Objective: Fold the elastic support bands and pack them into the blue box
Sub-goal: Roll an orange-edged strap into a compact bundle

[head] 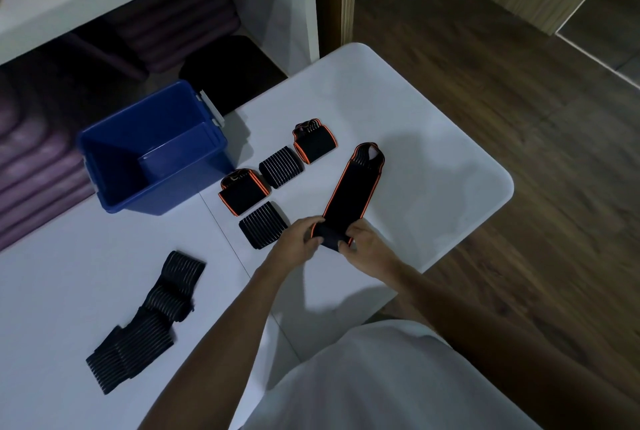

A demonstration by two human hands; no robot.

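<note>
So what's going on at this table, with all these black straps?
A person is folding elastic bands. Both hands, left and right, grip the near end of an orange-edged band stretched out on the white table, starting its fold. Four folded bands lie beside the blue box, which looks empty. An unfolded striped band waits near the left edge.

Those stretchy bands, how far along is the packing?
Done: four folded bands lie beside the blue box, which looks empty. In hand: left hand and right hand grip the orange-edged band. Left: the striped band, then boxing everything.
</note>
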